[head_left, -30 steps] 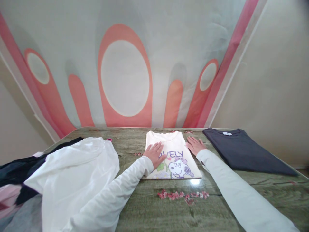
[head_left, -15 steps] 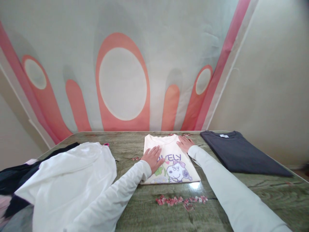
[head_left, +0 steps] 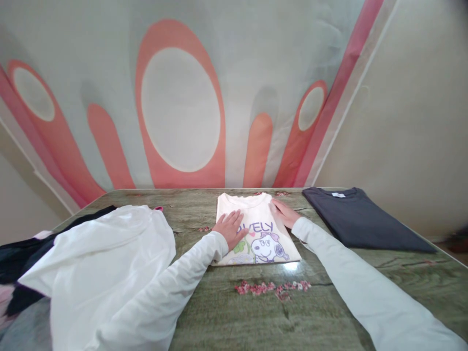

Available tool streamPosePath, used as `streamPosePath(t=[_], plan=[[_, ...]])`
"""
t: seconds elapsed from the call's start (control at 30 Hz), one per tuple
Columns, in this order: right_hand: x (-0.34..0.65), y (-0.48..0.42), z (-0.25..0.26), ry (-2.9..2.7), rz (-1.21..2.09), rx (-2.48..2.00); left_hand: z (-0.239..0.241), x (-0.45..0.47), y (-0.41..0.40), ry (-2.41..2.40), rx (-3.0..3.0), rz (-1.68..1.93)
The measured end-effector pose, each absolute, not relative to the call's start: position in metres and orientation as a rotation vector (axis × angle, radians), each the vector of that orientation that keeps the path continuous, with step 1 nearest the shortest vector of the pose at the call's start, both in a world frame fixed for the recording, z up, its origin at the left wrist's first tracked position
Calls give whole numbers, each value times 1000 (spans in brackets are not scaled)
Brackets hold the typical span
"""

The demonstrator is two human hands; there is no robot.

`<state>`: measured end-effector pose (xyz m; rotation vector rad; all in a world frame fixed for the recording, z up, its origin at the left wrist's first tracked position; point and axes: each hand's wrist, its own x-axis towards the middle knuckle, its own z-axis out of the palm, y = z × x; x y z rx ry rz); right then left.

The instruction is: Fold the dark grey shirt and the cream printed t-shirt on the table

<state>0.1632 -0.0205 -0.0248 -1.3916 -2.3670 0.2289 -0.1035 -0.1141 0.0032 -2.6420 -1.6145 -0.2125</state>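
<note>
A folded pale pink T-shirt (head_left: 262, 209) lies face up on the table, its neckline away from me. It carries purple lettering and a cartoon dog print. My left hand (head_left: 229, 230) rests flat on its left part with the fingers spread, covering some of the lettering. At the shirt's upper right edge is my right hand (head_left: 287, 213), turned on its side. Its fingers are stretched out along the edge, and the thumb is hidden.
To the right lies a folded dark grey T-shirt (head_left: 365, 222). A loose white garment (head_left: 117, 253) spreads across the left side, over black clothing (head_left: 22, 258) and other clothes. The wood-patterned table (head_left: 234, 317) meets a wall with a pink and grey backdrop (head_left: 241, 87).
My right hand has tilted onto its side and slid slightly outward along the shirt's right edge. My left hand stays on the shirt. The whole view has shifted a little.
</note>
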Motion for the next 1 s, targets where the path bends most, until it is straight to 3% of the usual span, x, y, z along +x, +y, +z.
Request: streamPosePath(t=[0.4,0.7,1.0], plan=[[160,-34,-13,-2389,106,-1804,-2,-101,-109,-1600,-2626,-240],[115,-125,9,-2666,190,-1167,0,-102,-117,-1621,-2563,-274],[107,-143,16,-2721,168,-1120,5,-116,-94,-1526,-2698,-165]])
